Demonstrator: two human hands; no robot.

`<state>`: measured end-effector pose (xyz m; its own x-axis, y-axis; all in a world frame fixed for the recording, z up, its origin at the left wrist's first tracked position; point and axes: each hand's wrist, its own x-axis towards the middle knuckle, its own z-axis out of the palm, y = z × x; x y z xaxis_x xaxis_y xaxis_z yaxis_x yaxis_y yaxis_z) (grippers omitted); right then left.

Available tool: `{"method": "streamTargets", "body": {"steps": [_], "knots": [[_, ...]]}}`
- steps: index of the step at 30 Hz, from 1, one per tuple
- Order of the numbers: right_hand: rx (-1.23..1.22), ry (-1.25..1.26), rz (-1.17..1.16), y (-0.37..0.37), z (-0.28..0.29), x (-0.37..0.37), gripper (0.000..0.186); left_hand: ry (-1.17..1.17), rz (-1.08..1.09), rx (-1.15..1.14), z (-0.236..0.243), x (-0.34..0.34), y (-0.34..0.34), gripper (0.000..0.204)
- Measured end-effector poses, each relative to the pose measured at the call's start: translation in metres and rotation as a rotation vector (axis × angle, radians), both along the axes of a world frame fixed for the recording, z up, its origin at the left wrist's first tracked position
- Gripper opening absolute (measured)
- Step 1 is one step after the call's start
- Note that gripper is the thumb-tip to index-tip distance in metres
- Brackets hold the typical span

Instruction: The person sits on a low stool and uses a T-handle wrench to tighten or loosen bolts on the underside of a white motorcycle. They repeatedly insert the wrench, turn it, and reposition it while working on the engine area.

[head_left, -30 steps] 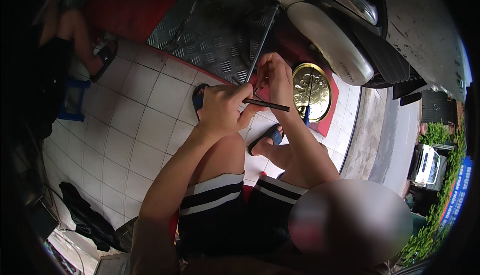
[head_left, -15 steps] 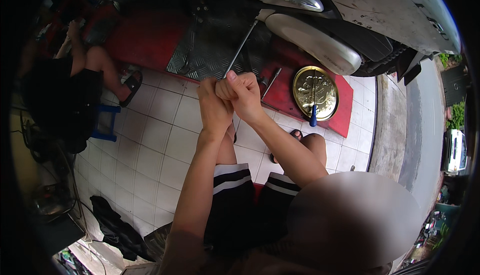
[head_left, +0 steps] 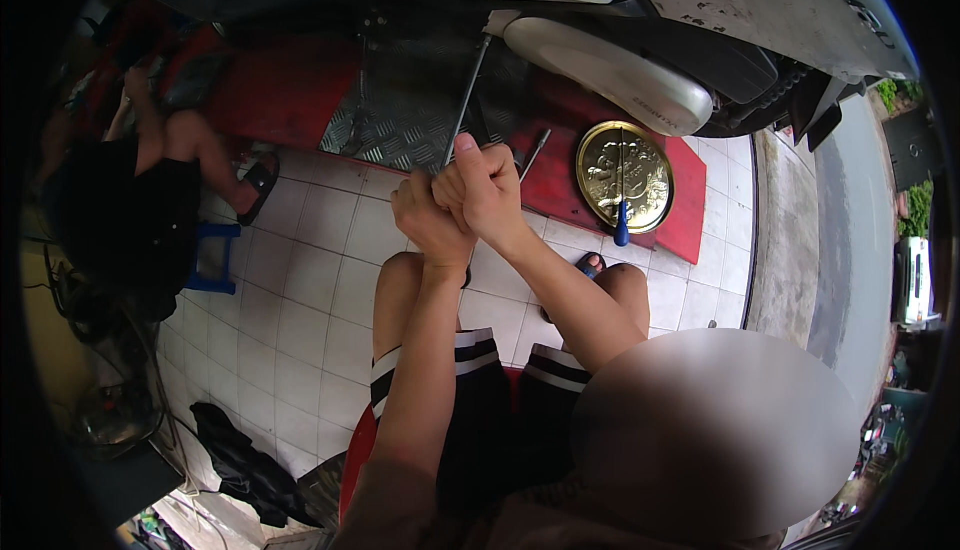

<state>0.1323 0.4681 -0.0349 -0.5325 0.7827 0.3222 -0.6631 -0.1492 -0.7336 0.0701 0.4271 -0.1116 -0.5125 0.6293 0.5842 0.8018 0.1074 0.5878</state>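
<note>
My left hand [head_left: 425, 225] and my right hand [head_left: 482, 193] are closed together around the near end of a long metal bar [head_left: 466, 95], right hand uppermost with thumb raised. The bar slopes up to the underside of a scooter, beside a silver casing [head_left: 610, 75]; its held end is hidden by my fingers. Just right of my hands a shorter metal tool [head_left: 536, 154] lies on a red platform [head_left: 682, 218], near a round gold tray [head_left: 600, 175] with a blue-handled tool [head_left: 621, 222] on it.
Another person [head_left: 110, 200] sits at left beside a blue plastic stool [head_left: 215, 281]. Treadplate [head_left: 360, 130] covers part of the platform. White tiled floor [head_left: 280, 320] surrounds my legs. Cables and black cloth [head_left: 240, 470] lie lower left. A road with a parked white vehicle [head_left: 912, 280] is at right.
A second ago my hands held a dark rod crosswise; since half a second ago both are clasped on the long bar. The view has shifted, showing more of the person at left.
</note>
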Motion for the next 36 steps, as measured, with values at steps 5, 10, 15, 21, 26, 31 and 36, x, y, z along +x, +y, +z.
{"method": "streamTargets", "body": {"steps": [5, 10, 15, 21, 26, 31, 36], "knots": [[0.869, -0.743, -0.455, 0.003, -0.001, -0.020, 0.058, 0.039, -0.026, -0.179, -0.016, 0.033, 0.005, 0.028], [0.713, -0.954, -0.143, 0.001, 0.003, 0.002, 0.040, -0.442, -0.087, 0.140, -0.010, 0.072, 0.013, 0.042], [0.550, -0.576, -0.278, 0.027, 0.011, 0.034, 0.022, -1.214, -0.454, 0.387, 0.009, 0.030, -0.002, 0.058], [-0.293, -0.474, 0.107, 0.046, -0.058, 0.058, 0.029, -1.868, -0.367, 0.060, 0.045, -0.007, -0.010, 0.055], [-0.291, -0.298, 0.379, 0.051, -0.060, 0.026, 0.028, -2.234, -0.434, -0.097, 0.035, -0.006, -0.019, 0.058], [-0.305, -0.322, 0.350, 0.057, -0.060, 0.008, 0.018, -1.769, -0.412, -0.509, 0.047, -0.023, -0.025, 0.065], [-0.318, -0.287, 0.289, 0.053, -0.053, -0.009, 0.017, -0.960, 0.087, -0.406, 0.030, -0.027, -0.037, 0.058]]}}
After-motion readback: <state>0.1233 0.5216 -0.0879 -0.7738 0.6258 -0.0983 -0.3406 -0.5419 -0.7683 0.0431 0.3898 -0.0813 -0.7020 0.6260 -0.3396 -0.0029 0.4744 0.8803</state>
